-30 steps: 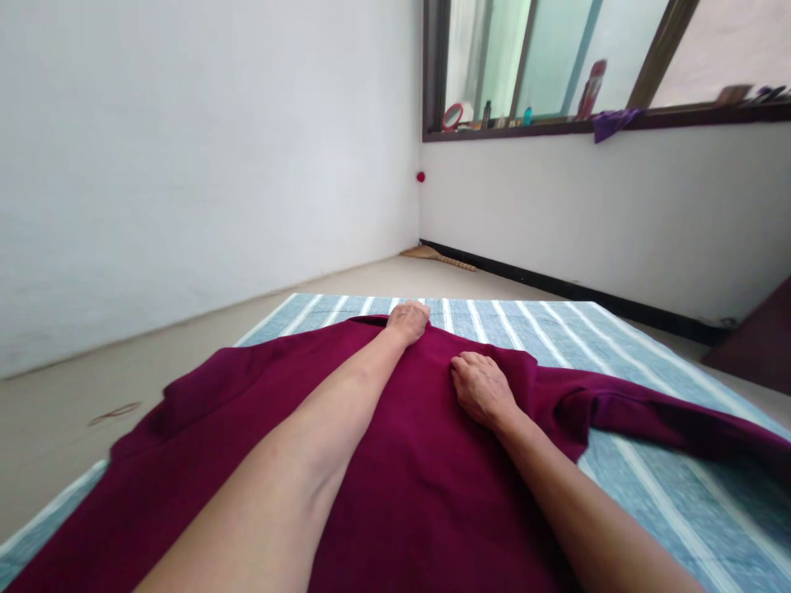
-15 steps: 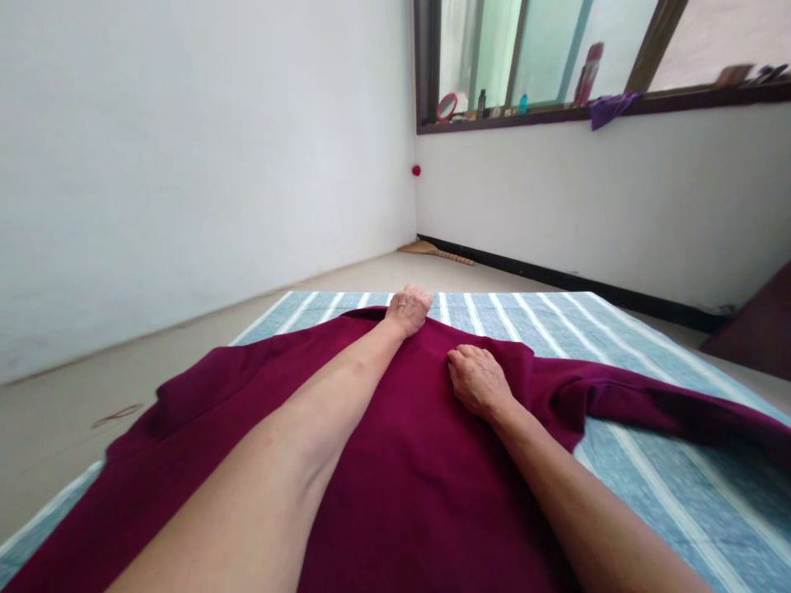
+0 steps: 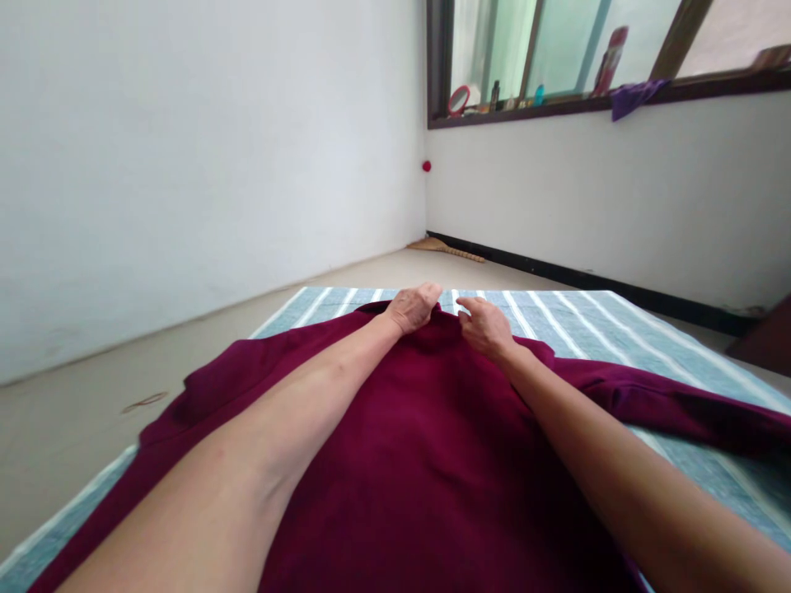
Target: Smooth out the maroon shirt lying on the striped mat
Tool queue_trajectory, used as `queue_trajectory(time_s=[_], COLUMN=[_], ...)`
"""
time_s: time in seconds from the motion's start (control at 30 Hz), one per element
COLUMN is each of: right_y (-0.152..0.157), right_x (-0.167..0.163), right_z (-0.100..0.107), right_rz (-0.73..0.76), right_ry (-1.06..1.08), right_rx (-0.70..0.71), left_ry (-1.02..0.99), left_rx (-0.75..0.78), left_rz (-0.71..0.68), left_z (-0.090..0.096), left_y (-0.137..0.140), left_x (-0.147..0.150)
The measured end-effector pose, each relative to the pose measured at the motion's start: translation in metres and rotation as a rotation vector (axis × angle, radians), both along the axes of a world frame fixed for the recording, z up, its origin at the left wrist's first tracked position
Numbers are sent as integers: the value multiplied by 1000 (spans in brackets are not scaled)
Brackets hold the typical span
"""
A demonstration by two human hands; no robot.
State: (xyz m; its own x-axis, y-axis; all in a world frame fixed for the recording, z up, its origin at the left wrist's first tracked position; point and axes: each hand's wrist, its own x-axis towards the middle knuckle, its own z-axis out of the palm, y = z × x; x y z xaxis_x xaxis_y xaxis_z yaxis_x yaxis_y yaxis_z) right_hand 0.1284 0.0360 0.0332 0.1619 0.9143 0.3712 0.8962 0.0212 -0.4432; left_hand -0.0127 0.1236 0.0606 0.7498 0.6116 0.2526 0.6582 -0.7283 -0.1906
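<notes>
A burgundy long-sleeved top (image 3: 395, 461) lies spread over a blue-and-white striped cloth (image 3: 556, 317), one sleeve stretching off to the right. My left hand (image 3: 414, 307) is closed on the top's far edge, near the neckline, and the cloth lifts slightly there. Just right of it, my right hand (image 3: 487, 326) hovers by the same edge, its index finger reaching forward and apart from the thumb. Nothing shows between the right fingers. My forearms cover part of the top's body and left side.
A hand broom (image 3: 454, 249) lies on the floor in the corner. A thin brown loop (image 3: 145, 402) rests on the floor at left. On the windowsill stand a red-rimmed mirror (image 3: 459, 100), a spray can (image 3: 611, 62) and a purple cloth (image 3: 636, 100). A dark maroon object (image 3: 766, 339) is at right.
My right hand has moved forward from the top's body to its far edge, fingers extending. My left hand stays gripping the edge, now slightly lifted. The view has shifted a little left.
</notes>
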Motion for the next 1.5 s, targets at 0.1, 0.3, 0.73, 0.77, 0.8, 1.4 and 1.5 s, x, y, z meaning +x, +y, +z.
queue_trajectory(time_s=[0.1,0.3,0.73,0.77,0.8,1.4,1.5], right_y=[29,38,31,30,30,-18,-15], right_x=[0,3,-8,-10,-11,-27,-38], right_z=[2,2,28,28,29,32,31], right_rz=[108,318,438,430,417,584,373], right_ry=[133,325,242,218,192,54,261], right_rx=[-36,-144,-99,-80,-61,-259,-371], left_ry=[10,10,45,54,67,-70,-91], left_rx=[13,34,75,60,39,-557,-673], left_rz=[-59,-112,-39,-22,-7,174,211], left_z=[2,5,20,23,26,29,22], left_y=[-4,-7,-22,-23,-24,-65,-70], left_x=[-3,-9,-29,-32,-35,-82,-81])
